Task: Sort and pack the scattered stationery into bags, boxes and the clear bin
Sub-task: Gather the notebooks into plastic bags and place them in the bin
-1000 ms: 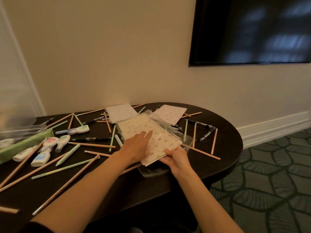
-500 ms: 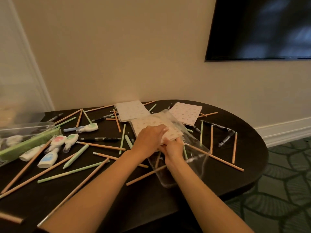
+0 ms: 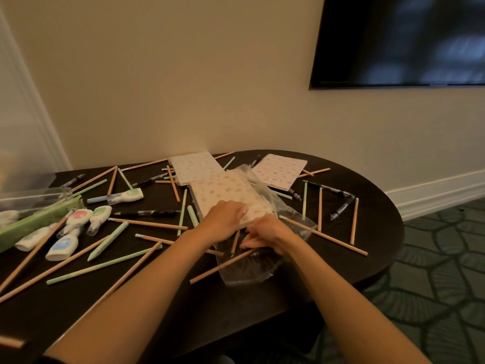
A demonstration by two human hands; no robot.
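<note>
The dial is read from the middle of the dark oval table (image 3: 372, 240), with 12 o'clock toward the wall. A black wall screen (image 3: 404, 40) is mounted high at 1 o'clock. The clear bin (image 3: 34, 197) is set at the table edge at 9 o'clock, and a long green box (image 3: 36, 227) lies just beside it on the near side. A clear bag (image 3: 252, 273) is spread across the middle toward 5 o'clock, with its mouth turned toward 6 o'clock. The spotted notebook (image 3: 225, 189) lies partly inside this bag, with its far end toward 12 o'clock under the film. Two further notebooks are laid flat near the wall: one (image 3: 194, 165) at 12 o'clock, touching the bagged one, and one (image 3: 279, 170) at 1 o'clock. The left hand (image 3: 224, 219) is placed palm-down on the near end of the spotted notebook; its grip is apart, with the fingers (image 3: 242, 208) lightly bent and pressed on the cover. The right hand (image 3: 269, 232) is set at the bag mouth, touching the left hand; its grip is clamped on the film of the clear bag. Correction tape dispensers (image 3: 78, 218) are grouped at 8 o'clock, with one more (image 3: 130, 195) at 10 o'clock. Wooden pencils (image 3: 324, 236) and pale green pencils (image 3: 102, 265) are scattered across the whole table. Black pens (image 3: 341, 207) lie at 3 o'clock and one pen (image 3: 145, 213) at 9 o'clock.
</note>
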